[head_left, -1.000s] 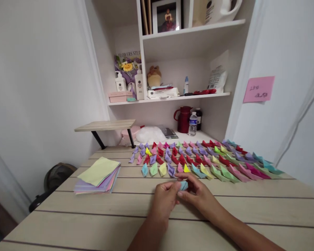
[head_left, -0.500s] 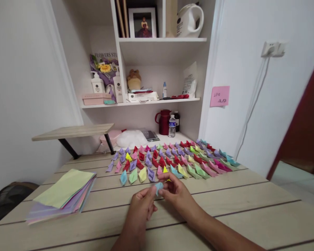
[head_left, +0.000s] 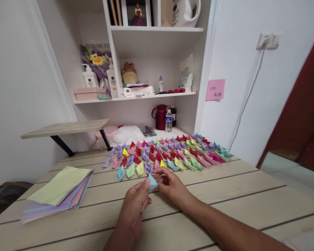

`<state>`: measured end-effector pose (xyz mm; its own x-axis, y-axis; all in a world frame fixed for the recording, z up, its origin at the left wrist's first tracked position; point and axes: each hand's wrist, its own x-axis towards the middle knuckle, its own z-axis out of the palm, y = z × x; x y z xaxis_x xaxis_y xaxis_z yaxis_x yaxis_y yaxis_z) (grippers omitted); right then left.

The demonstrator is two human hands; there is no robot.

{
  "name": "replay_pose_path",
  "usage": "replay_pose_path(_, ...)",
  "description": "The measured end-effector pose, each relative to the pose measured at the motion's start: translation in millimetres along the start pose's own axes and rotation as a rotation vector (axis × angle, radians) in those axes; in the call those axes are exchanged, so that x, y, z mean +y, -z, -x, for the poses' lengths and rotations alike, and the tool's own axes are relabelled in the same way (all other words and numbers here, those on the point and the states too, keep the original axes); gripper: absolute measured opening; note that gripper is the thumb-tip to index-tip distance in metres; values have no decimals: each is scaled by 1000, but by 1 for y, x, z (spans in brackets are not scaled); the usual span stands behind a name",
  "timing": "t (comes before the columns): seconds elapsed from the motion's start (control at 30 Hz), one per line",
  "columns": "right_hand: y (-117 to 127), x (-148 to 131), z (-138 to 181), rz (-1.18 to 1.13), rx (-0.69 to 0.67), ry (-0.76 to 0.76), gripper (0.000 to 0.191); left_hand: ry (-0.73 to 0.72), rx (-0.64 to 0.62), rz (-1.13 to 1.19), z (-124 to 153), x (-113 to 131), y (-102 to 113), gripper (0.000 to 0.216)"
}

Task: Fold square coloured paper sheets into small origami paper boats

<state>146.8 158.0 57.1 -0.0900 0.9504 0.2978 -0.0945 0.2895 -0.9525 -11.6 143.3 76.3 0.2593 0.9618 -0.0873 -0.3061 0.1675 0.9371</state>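
A small folded piece of light blue paper (head_left: 152, 182) is held up over the near part of the table, between both hands. My left hand (head_left: 136, 198) pinches its left side between thumb and fingers. On its right edge, the thumb and fingertips of my right hand (head_left: 170, 184) are closed. Just beyond the hands, several rows of folded paper boats (head_left: 173, 165) in many colours stand on the wooden table (head_left: 225, 205). To the left lies a stack of coloured paper sheets (head_left: 60, 190), a pale yellow one on top.
A small raised wooden stand (head_left: 65, 128) with black legs is at the back left. Behind the boats, a shelf unit (head_left: 157, 29) holds a red jug (head_left: 161, 117), a water bottle (head_left: 168, 121) and toiletries. A pink note (head_left: 215, 90) is stuck on the right wall.
The blue paper has turned and shows a larger, wider face between my fingers. My view has tilted down and shifted slightly right, so the shelf sits higher in view.
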Motion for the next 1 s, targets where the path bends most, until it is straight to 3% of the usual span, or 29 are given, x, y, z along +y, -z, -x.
replay_pose_path(0.2,-5,-3,4,-141,-126,-36,73,37,-32,100,-5,-2,7,56)
replay_pose_path(0.3,-8,-7,7,-158,-141,-20,79,62,-53,122,-5,-3,7,59)
replay_pose_path(0.63,-4,-14,7,-211,-51,-32,53,95,-44,127,-4,0,4,52)
replay_pose_path(0.83,-6,-14,5,-260,-26,-81,57,74,-23,74,-2,1,4,50)
replay_pose_path(1.0,-3,-13,3,-255,9,-129,45,-12,61,-81,-5,-1,5,48)
